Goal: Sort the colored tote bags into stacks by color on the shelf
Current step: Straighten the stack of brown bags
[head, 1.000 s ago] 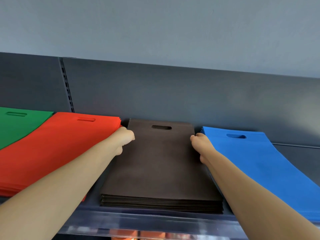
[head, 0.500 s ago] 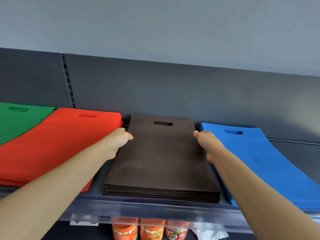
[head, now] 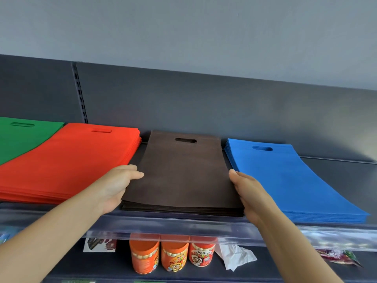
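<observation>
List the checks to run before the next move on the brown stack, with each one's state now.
1. Sides flanked: left hand and right hand against brown stack: ok.
2. Brown stack one colour: ok.
3. Gaps to red stack and blue stack: ok.
4. Red stack off green stack: not ok, it overlaps.
5. Lower layers squared: cannot tell.

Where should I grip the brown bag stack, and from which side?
Take the brown stack by its two long side edges near the front, from both sides: gaps beside the red stack and blue stack leave room, and thin flat bags would likely sag from one edge.
</observation>
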Demonstrator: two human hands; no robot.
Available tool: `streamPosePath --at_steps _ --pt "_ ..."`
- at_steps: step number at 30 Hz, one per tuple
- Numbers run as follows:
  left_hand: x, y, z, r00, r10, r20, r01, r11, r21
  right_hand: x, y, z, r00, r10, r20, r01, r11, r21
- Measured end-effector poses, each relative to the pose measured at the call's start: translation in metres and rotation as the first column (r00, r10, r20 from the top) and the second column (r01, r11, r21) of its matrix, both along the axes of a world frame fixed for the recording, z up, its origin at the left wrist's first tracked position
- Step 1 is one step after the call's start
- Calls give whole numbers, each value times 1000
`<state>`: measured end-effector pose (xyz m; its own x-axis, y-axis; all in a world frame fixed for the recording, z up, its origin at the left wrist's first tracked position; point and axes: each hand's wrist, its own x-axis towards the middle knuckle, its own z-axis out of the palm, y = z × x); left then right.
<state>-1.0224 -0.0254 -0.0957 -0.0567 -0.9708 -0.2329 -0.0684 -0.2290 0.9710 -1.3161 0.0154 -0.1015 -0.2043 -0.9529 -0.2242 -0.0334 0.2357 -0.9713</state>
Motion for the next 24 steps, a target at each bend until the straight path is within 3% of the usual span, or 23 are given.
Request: streamPosePath --at_steps 4,10,13,16,18,20,21,22,24 --pt "3 12 5 999 31 -34 -31 999 6 1 15 5 999 31 42 -30 999 -24" --pt "-1 24 4 1000 -10 3 10 1000 20 4 19 -5 998 39 -49 -40 999 -17" --pt "-1 27 8 1000 -6 16 6 1000 -5 16 31 7 980 75 -185 -89 993 -71" --pt "2 28 20 995 61 73 -54 993 -101 35 40 26 909 49 -415 -140 972 -191" --pt "11 31 28 978 112 177 -76 977 -198 51 43 42 754 46 -655 -247 944 -219" --pt "27 36 34 934 159 321 -64 956 -285 65 43 52 389 9 -921 -363 921 -144" --pt "38 39 36 899 184 396 -52 945 -322 73 43 58 201 -50 -978 -402 906 -129" --pt "49 41 37 859 209 467 -38 936 -349 83 43 65 77 -114 -991 -438 888 -136" --pt "72 47 38 794 237 560 -15 928 -372 107 41 73 31 -145 -989 -531 836 -139"
